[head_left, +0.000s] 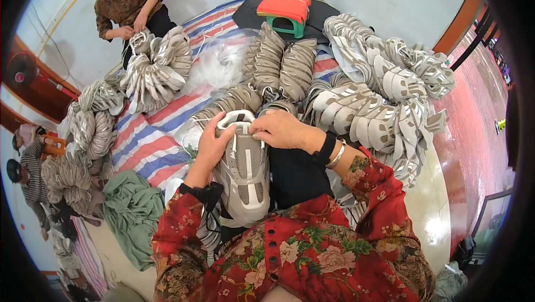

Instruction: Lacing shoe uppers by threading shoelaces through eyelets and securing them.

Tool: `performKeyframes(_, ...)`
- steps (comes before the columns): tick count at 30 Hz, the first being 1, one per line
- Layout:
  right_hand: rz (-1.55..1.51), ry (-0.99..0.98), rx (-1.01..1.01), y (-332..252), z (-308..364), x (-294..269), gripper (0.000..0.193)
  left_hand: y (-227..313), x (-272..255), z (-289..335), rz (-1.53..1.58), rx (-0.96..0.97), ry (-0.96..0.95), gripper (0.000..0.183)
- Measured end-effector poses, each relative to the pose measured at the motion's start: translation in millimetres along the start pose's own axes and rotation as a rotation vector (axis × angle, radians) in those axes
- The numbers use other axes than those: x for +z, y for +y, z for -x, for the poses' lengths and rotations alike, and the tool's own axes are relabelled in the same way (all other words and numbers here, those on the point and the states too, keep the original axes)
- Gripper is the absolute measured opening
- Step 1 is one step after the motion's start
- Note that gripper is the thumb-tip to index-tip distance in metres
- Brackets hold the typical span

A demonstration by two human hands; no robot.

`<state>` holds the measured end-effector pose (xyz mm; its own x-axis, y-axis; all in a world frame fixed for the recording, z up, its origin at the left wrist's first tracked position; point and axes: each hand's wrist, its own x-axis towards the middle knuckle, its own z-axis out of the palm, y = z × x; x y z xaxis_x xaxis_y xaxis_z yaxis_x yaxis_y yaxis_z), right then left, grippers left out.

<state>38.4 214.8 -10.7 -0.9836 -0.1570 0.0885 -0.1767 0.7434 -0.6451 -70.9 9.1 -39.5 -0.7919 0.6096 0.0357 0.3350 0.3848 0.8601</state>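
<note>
A grey and white sneaker (245, 174) rests on my lap with its toe toward me and its collar opening away. My left hand (213, 145) grips the left side of the collar, thumb on the rim. The fingers of my right hand (278, 128) are closed in a pinch at the right side of the tongue, near the top of the lacing strip. Whether a lace lies between those fingertips is hidden. A thin white strand loops out beside my left hand.
Bundles of shoe uppers (362, 112) lie right and ahead, over a striped sheet (150, 151). Beyond are clear plastic film (217, 65) and a green stool (287, 25) with red cloth. A green cloth (132, 213) lies left. A co-worker (131, 1) handles uppers; others sit far left.
</note>
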Motion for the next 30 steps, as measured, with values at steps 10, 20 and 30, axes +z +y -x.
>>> performKeyframes(10,0.037,0.032,-0.164,13.7,-3.6,11.4,0.009,8.5,18.1,24.6,-0.057,0.141,0.14,0.056)
performKeyframes(20,-0.343,-0.027,0.051,14.2,12.7,-0.2,0.014,-18.3,19.1,13.7,0.153,0.064,0.073,0.058)
performKeyframes(30,-0.408,0.069,0.001,6.8,22.6,9.7,0.024,24.2,19.5,71.6,-0.428,0.263,0.114,0.092)
